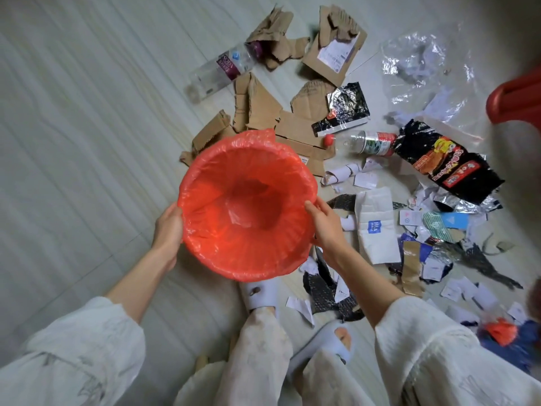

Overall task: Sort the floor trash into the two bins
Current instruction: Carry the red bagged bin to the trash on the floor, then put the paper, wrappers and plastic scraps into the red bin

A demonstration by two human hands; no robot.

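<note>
Both hands, left [168, 230] and right [323, 227], grip opposite rims of the red-lined bin [246, 206], holding it mouth-up beside scattered cardboard [263, 106], bottles [366, 142] and wrappers [448, 162], presumably ready for sorting.

Both arms are stretched forward and down, sleeves drawn back from the forearms. The left grip [168, 227] and the right grip [323, 227] are curled, facing each other, palms turned inward, thumbs uppermost.
</note>
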